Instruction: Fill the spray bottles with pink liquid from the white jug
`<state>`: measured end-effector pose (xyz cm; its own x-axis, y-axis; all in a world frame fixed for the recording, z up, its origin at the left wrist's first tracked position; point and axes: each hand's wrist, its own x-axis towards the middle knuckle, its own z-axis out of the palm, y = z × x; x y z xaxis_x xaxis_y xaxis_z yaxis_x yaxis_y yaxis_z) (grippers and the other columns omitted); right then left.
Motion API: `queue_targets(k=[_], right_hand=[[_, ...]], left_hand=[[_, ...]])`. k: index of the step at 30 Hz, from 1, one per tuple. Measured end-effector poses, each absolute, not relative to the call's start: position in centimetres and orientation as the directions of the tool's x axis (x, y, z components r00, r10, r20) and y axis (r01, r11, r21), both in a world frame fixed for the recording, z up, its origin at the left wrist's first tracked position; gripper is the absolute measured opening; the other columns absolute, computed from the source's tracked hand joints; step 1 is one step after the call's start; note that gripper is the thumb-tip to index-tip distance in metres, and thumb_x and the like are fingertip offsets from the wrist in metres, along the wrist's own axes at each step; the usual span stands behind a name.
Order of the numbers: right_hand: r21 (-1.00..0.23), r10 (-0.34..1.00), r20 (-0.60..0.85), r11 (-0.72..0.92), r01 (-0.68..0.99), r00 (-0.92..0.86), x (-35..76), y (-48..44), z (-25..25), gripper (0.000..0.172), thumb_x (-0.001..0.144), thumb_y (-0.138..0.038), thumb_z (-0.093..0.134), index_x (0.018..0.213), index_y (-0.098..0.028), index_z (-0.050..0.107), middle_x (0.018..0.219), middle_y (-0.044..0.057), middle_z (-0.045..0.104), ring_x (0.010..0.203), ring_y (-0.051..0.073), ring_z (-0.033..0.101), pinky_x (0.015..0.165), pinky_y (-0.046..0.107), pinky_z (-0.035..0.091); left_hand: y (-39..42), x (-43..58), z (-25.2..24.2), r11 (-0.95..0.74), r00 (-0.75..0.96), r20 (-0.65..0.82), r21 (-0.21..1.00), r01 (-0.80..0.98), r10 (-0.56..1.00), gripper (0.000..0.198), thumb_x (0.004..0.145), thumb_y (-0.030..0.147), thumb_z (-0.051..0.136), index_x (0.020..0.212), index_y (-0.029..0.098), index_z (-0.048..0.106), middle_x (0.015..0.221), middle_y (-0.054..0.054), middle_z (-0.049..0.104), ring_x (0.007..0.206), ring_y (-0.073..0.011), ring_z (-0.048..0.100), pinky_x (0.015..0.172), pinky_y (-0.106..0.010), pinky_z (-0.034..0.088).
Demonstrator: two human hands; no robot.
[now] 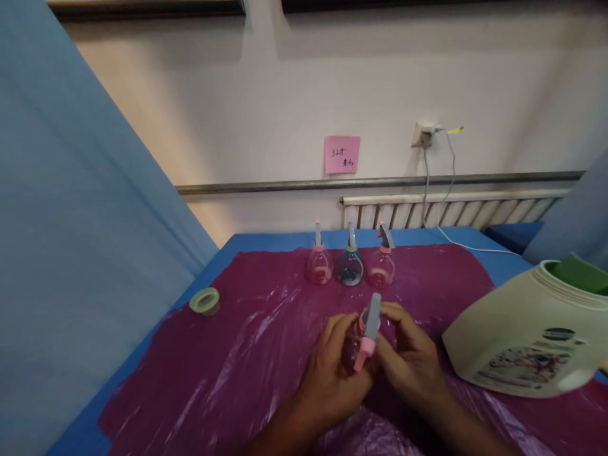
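Left hand (332,373) and right hand (412,364) cup a bottle (351,345) between them, its spray head (368,339) running from one to seven o'clock

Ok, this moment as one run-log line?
left hand: around spray bottle | right hand: at same bottle | beyond: three more spray bottles | right: off-white jug

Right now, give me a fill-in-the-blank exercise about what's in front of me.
The left hand and right hand hold a spray bottle with a ____ nozzle end.
Beyond them, ____ more spray bottles stand in a row.
The bluish bottle stands in the ____ of that row.
Missing words: pink; three; middle.
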<state>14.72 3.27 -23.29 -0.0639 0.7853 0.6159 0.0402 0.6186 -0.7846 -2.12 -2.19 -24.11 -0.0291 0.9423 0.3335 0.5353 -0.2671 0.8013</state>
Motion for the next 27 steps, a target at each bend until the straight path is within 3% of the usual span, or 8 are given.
queue_targets(k=[3, 6, 10, 15, 19, 24, 27], right_hand=[[-0.811, 0.811, 0.584, 0.582, -0.058, -0.026, 15.2, 3.2, -22.5, 0.018, 0.103, -0.031, 0.083, 0.121, -0.031, 0.084, 0.112, 0.004, 0.086, 0.100, 0.021, 0.084, 0.093, 0.033, 0.069], [-0.825, 0.833, 0.551, 0.553, -0.120, 0.050, 15.7, 2.9, -20.7, 0.022, 0.101, -0.040, 0.086, 0.120, -0.029, 0.082, 0.107, 0.006, 0.088, 0.093, 0.023, 0.085, 0.084, 0.035, 0.071], [-0.815, 0.811, 0.571, 0.578, -0.025, 0.126, 16.7, 2.1, -16.9, 0.032, 0.098, -0.043, 0.090, 0.125, -0.028, 0.082, 0.109, 0.009, 0.088, 0.091, 0.026, 0.085, 0.079, 0.038, 0.073], [-0.723, 0.727, 0.686, 0.684, 0.094, -0.018, 17.8, 1.2, -13.5, 0.026, 0.102, -0.037, 0.087, 0.128, -0.031, 0.085, 0.111, 0.007, 0.087, 0.094, 0.024, 0.083, 0.085, 0.038, 0.072], [-0.761, 0.772, 0.625, 0.636, 0.126, -0.119, 18.0, 1.0, -12.9, 0.031, 0.108, -0.039, 0.081, 0.137, -0.030, 0.082, 0.113, 0.006, 0.086, 0.082, 0.018, 0.078, 0.075, 0.030, 0.069], [-0.755, 0.778, 0.603, 0.628, 0.189, -0.179, 18.7, 0.1, -12.6, 0.037, 0.106, -0.040, 0.084, 0.141, -0.031, 0.082, 0.115, 0.007, 0.084, 0.081, 0.018, 0.078, 0.067, 0.027, 0.066], [-0.721, 0.750, 0.642, 0.661, 0.208, -0.161, 19.0, -1.0, -12.0, 0.040, 0.103, -0.036, 0.087, 0.142, -0.032, 0.081, 0.118, 0.008, 0.084, 0.082, 0.020, 0.079, 0.072, 0.031, 0.069]], left_hand=[[-2.1, -2.2, -24.5, -0.298, 0.006, 0.343, 0.808, 0.509, 0.939, 0.069, 0.088, 0.024, 0.085, 0.154, 0.031, 0.064, 0.149, -0.010, 0.070, 0.135, -0.0311, 0.073, 0.117, -0.050, 0.064], [-2.1, -2.3, -25.1, -0.307, 0.030, 0.341, 0.800, 0.516, 0.940, 0.075, 0.091, 0.025, 0.083, 0.161, 0.030, 0.058, 0.156, -0.012, 0.066, 0.143, -0.0320, 0.069, 0.125, -0.053, 0.059], [-2.3, -2.5, -25.5, -0.284, 0.039, 0.312, 0.799, 0.530, 0.949, 0.079, 0.095, 0.033, 0.085, 0.167, 0.031, 0.053, 0.163, -0.013, 0.062, 0.151, -0.0340, 0.064, 0.131, -0.058, 0.053], [-2.2, -2.6, -25.5, -0.349, 0.082, 0.359, 0.786, 0.511, 0.930, 0.082, 0.096, 0.033, 0.085, 0.169, 0.029, 0.049, 0.165, -0.015, 0.061, 0.154, -0.0351, 0.061, 0.132, -0.060, 0.052], [-2.1, -2.7, -25.5, -0.363, 0.093, 0.366, 0.794, 0.487, 0.926, 0.078, 0.098, 0.037, 0.085, 0.168, 0.029, 0.051, 0.163, -0.015, 0.062, 0.152, -0.0346, 0.063, 0.131, -0.058, 0.051], [-2.1, -2.6, -25.4, -0.352, 0.105, 0.348, 0.787, 0.508, 0.931, 0.078, 0.098, 0.040, 0.084, 0.168, 0.027, 0.053, 0.165, -0.015, 0.063, 0.153, -0.0347, 0.063, 0.131, -0.059, 0.052], [-2.1, -2.1, -25.0, -0.321, 0.074, 0.335, 0.780, 0.538, 0.939, 0.078, 0.093, 0.039, 0.088, 0.165, 0.026, 0.059, 0.163, -0.015, 0.067, 0.150, -0.0355, 0.066, 0.129, -0.056, 0.054]])
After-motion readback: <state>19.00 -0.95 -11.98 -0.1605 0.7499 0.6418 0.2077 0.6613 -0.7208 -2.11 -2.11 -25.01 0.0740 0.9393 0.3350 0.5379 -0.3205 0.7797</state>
